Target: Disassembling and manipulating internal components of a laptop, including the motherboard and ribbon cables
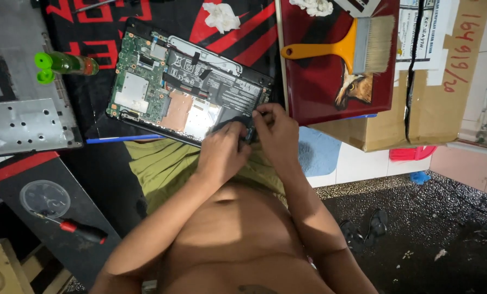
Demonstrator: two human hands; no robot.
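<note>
Dim, cluttered workshop floor, seen from above: an opened laptop lies bottom-up across the person's lap and a black-and-red mat, its green circuit board and metal shields bare.

Both hands meet at the laptop's near right corner. The left hand lies curled over a dark part set in the chassis, fingers bent down onto it. The right hand presses in beside it, fingers pinched close at the same spot. What either hand actually grips is hidden under the knuckles, and whether the fingers are closed on anything cannot be told.

Just right of the laptop, a dark red lid with a bird picture carries an orange-handled paintbrush, and rests on a cardboard box whose far side is cut off by the frame. A blue cloth shows beneath it.

A crumpled white tissue sits on the mat above the laptop; another at the top edge is only partly seen. To the left lie a green bottle on its side and a grey laptop cover, partly out of frame. On a black board at lower left, a red-handled screwdriver lies near a clear round lid. Dark sandals rest on the speckled floor, hard to make out in shadow.
</note>
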